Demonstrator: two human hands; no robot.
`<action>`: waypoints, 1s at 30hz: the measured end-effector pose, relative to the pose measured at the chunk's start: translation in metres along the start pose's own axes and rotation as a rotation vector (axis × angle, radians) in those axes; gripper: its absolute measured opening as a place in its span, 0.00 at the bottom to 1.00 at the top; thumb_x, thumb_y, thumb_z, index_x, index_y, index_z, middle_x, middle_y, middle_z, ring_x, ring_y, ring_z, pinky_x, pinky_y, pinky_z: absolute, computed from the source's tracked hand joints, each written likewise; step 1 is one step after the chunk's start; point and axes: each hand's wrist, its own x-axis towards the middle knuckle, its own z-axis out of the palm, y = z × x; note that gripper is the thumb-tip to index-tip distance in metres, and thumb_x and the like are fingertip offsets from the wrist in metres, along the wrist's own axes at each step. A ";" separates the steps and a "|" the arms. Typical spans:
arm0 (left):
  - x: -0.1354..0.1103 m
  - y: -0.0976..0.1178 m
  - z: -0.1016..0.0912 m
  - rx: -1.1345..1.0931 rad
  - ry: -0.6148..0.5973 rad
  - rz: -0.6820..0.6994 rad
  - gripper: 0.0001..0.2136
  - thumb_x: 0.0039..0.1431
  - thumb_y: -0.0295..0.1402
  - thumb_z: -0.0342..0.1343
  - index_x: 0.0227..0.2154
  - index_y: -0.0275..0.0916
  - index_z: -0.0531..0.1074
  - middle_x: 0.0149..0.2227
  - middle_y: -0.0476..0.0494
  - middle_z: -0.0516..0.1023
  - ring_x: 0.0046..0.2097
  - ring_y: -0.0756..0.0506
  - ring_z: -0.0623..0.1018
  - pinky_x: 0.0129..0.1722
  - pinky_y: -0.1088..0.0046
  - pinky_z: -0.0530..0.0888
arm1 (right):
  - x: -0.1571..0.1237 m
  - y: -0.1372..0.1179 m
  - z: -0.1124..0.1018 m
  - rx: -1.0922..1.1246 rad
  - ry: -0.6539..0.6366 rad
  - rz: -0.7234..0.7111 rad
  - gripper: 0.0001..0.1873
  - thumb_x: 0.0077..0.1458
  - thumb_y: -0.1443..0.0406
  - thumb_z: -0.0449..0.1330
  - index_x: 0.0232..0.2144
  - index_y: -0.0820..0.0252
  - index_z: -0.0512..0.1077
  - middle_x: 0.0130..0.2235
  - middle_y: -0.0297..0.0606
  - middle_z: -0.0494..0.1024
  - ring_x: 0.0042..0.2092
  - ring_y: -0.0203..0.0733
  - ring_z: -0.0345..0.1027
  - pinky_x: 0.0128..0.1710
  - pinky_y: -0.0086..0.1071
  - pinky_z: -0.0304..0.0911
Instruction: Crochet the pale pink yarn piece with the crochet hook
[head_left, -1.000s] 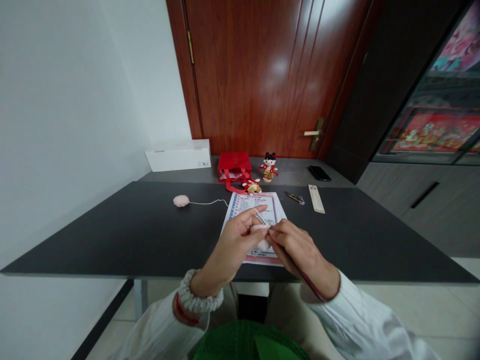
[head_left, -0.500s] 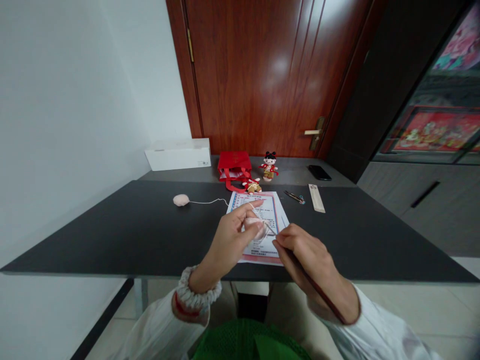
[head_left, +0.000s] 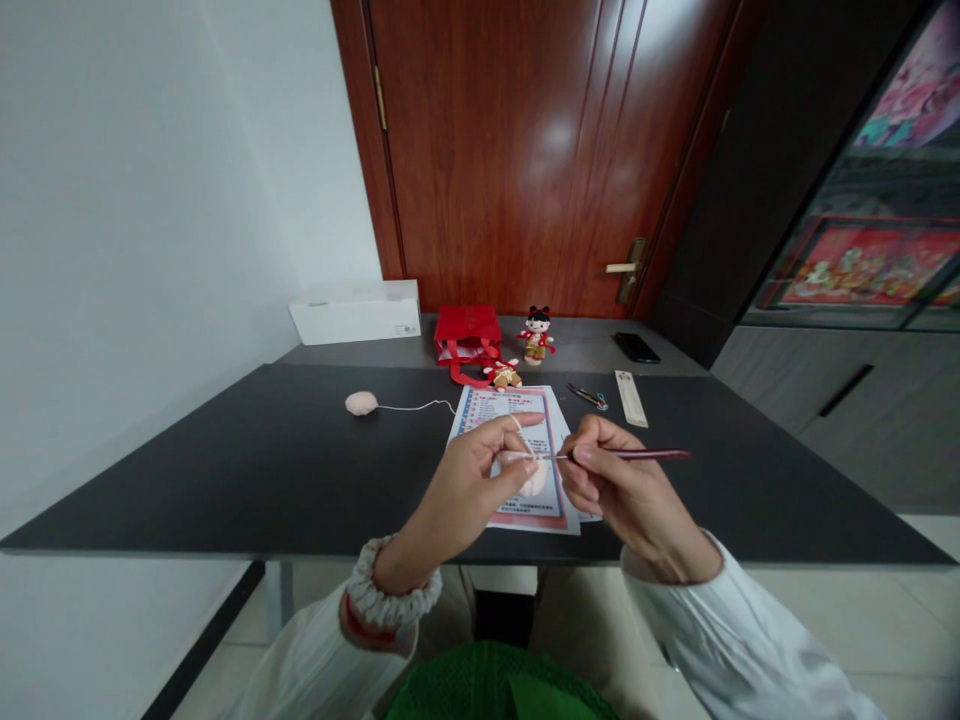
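Note:
My left hand [head_left: 472, 480] pinches a small pale pink crochet piece [head_left: 534, 478], with yarn looped over its raised forefinger. My right hand [head_left: 611, 480] grips a thin dark red crochet hook [head_left: 637, 455], held level with its tip pointing left into the piece. Both hands hover over a printed pattern sheet [head_left: 517, 410] on the dark table [head_left: 262, 460]. A white strand runs across the table to a pink yarn ball [head_left: 361, 403] at the left.
At the table's back stand a white box [head_left: 356, 312], a red gift bag [head_left: 468, 332], a small doll [head_left: 535, 334] and a smaller figure [head_left: 503, 374]. Small scissors [head_left: 589, 395], a ruler [head_left: 630, 397] and a black phone [head_left: 637, 347] lie right of the sheet. A wooden door [head_left: 525, 150] is behind.
My right hand has turned the hook from pointing down along my wrist to lying level, handle to the right, and brought it back to the piece. My left hand stayed nearly still.

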 end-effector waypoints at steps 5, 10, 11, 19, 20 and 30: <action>0.000 -0.009 0.012 -0.186 0.073 -0.069 0.20 0.51 0.29 0.60 0.50 0.36 0.70 0.26 0.52 0.69 0.31 0.50 0.70 0.35 0.73 0.66 | -0.005 0.030 0.005 -0.506 0.168 -0.378 0.06 0.56 0.67 0.59 0.28 0.56 0.65 0.25 0.31 0.70 0.25 0.34 0.63 0.25 0.29 0.60; 0.002 -0.014 0.014 -0.331 0.056 -0.109 0.23 0.52 0.29 0.61 0.52 0.36 0.68 0.26 0.53 0.67 0.29 0.52 0.67 0.33 0.75 0.64 | -0.006 0.051 -0.008 -1.150 0.095 -0.905 0.13 0.55 0.75 0.57 0.39 0.54 0.67 0.32 0.38 0.73 0.32 0.40 0.65 0.30 0.33 0.62; 0.002 -0.014 0.013 -0.370 0.033 -0.129 0.23 0.51 0.29 0.61 0.52 0.36 0.68 0.26 0.53 0.67 0.29 0.52 0.68 0.33 0.74 0.64 | -0.005 0.051 -0.009 -1.146 0.069 -0.957 0.14 0.55 0.75 0.57 0.40 0.53 0.67 0.31 0.38 0.73 0.31 0.39 0.65 0.29 0.33 0.61; 0.008 -0.004 -0.002 -0.526 -0.090 -0.210 0.21 0.47 0.25 0.61 0.47 0.36 0.72 0.29 0.49 0.73 0.32 0.50 0.72 0.37 0.73 0.66 | -0.004 0.021 -0.013 -0.443 0.030 -0.401 0.05 0.57 0.66 0.59 0.29 0.57 0.66 0.28 0.32 0.68 0.26 0.33 0.61 0.24 0.29 0.58; 0.009 -0.004 -0.004 -0.519 -0.100 -0.213 0.20 0.47 0.24 0.61 0.47 0.36 0.73 0.29 0.49 0.73 0.32 0.51 0.71 0.36 0.73 0.66 | -0.005 0.016 -0.016 -0.413 0.012 -0.363 0.06 0.56 0.65 0.60 0.29 0.57 0.66 0.27 0.32 0.67 0.25 0.33 0.60 0.23 0.28 0.58; 0.012 0.002 -0.016 -0.383 -0.283 -0.280 0.20 0.46 0.26 0.62 0.46 0.34 0.73 0.27 0.49 0.70 0.25 0.55 0.66 0.25 0.79 0.62 | -0.010 -0.027 -0.026 -0.551 -0.109 -0.223 0.05 0.53 0.67 0.63 0.28 0.58 0.70 0.30 0.33 0.72 0.27 0.32 0.60 0.24 0.28 0.55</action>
